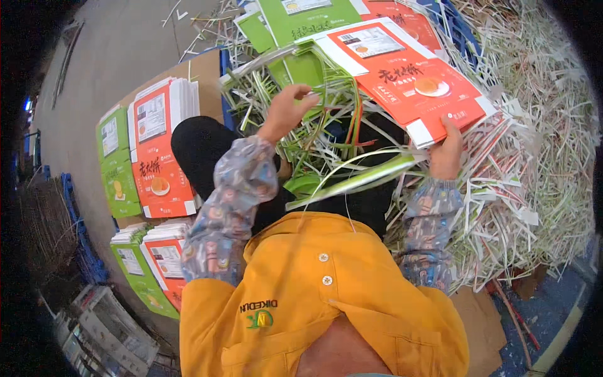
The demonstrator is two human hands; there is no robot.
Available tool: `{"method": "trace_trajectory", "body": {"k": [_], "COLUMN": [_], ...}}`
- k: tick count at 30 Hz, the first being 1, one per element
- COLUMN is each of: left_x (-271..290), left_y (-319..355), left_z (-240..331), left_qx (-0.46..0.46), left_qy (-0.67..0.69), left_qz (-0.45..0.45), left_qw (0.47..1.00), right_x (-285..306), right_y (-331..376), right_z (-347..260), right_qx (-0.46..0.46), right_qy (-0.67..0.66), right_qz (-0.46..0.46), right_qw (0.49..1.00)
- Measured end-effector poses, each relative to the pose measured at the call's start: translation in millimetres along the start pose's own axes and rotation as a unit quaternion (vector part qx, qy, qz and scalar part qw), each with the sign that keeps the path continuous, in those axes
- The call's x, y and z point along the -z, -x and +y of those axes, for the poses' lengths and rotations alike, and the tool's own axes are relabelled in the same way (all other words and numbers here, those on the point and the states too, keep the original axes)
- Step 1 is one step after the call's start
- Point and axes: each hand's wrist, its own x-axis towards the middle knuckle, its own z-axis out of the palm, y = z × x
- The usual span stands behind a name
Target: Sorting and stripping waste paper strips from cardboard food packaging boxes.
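Note:
My right hand [447, 149] grips the near corner of a red printed cardboard sheet [392, 78] with white edges, the thumb lying on top. It rests on or just above other red and green printed sheets [289, 28], overlapping them. My left hand [290, 112] is raised at the left, next to a tangle of green and white trimmed paper strips [323, 129]; its fingers are partly bent and apart, with nothing clearly held. A long green-and-white strip [358, 182] hangs across my lap below the right hand.
At left, red sheets [160, 151] and green sheets [119, 166] stand in stacks on brown cardboard [210, 81]. A large heap of shredded paper strips [527, 138] fills the right side. Grey floor [125, 47] lies at far left, with a blue metal frame [81, 232] nearby.

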Motion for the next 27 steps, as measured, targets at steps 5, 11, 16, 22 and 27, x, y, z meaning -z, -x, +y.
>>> {"method": "trace_trajectory", "body": {"k": [5, 11, 16, 22, 27], "left_x": [-38, -61, -67, -3, 94], "left_y": [-31, -47, -53, -48, -30], "left_z": [-3, 5, -26, -49, -148], "left_qx": [0.263, 0.345, 0.251, 0.207, 0.111], "left_qy": [0.229, 0.407, 0.384, 0.355, -0.289], "left_qz": [-0.035, -0.069, -0.062, 0.010, 0.011], "left_qw": [0.937, 0.843, 0.887, 0.911, 0.951], "right_x": [-13, 1, -6, 40, 44], "right_y": [24, 39, 46, 21, 15], "right_z": [17, 30, 33, -2, -34], "right_qx": [0.011, 0.028, 0.046, 0.012, 0.013], "right_qy": [0.024, 0.048, 0.053, 0.026, -0.014], "right_qz": [0.020, -0.040, 0.003, 0.039, 0.057], "right_qw": [0.999, 0.998, 0.998, 0.999, 0.998]}}
